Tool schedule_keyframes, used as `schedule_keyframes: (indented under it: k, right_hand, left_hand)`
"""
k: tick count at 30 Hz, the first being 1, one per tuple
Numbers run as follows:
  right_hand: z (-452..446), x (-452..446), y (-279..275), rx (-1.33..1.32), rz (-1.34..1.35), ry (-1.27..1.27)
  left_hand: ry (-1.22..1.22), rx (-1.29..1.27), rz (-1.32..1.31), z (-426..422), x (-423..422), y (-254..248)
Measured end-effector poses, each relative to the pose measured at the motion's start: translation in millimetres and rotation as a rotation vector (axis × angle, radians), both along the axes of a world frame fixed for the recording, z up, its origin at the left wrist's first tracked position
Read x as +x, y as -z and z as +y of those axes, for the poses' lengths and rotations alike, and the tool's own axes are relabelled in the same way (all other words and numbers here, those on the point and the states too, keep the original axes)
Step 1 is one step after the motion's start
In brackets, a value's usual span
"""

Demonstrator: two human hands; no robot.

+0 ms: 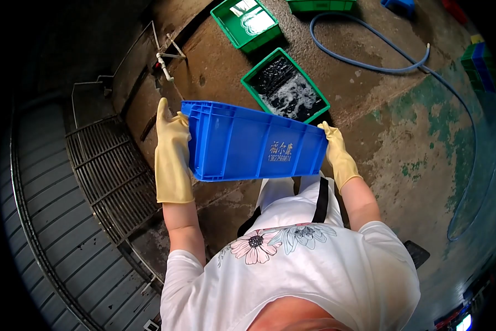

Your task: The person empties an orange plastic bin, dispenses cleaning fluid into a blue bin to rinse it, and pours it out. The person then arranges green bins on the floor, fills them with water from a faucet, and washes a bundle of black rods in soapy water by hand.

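A blue plastic crate (pixel 242 144) with pale printed characters and digits on its side is held up in front of my body, tilted. My left hand (pixel 173 149), in a cream rubber glove, grips its left end, with the thumb pointing up. At the opposite end, my right hand (pixel 337 149) in a matching glove has its fingers curled over the upper edge. The inside of the crate is turned away from me and hidden. Just beyond it on the floor stands a green bin (pixel 326 105) holding dark, foamy liquid.
Another green bin (pixel 227 22) with shiny liquid stands farther away. A blue-grey hose (pixel 388 70) loops over the wet floor at right. A metal grating (pixel 107 174) lies left, beside ribbed grey panels (pixel 66 231). A white pipe tap (pixel 164 67) stands near the wall.
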State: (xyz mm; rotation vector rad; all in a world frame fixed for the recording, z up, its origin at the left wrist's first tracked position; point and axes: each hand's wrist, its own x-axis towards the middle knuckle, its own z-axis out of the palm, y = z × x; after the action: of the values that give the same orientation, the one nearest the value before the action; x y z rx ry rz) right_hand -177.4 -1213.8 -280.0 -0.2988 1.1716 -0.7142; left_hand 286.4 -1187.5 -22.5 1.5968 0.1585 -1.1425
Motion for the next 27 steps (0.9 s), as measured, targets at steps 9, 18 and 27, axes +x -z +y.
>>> schedule_keyframes:
  k: [9,18,27]
  right_hand:
    - [1.5,-4.3,-17.8,-0.037,0.096,0.016]
    - [17.9,-27.1,-30.4,-0.263,0.100,-0.069]
    - [4.0,-81.5,-43.5,0.242,0.235,-0.549]
  left_hand:
    - [0.191,0.144,-0.611,29.1,-43.2,9.9]
    - [0.160,-0.090,0.019,72.0,-73.1,14.4]
    - [0.203,0.062,-0.234,43.7,-108.9,31.4]
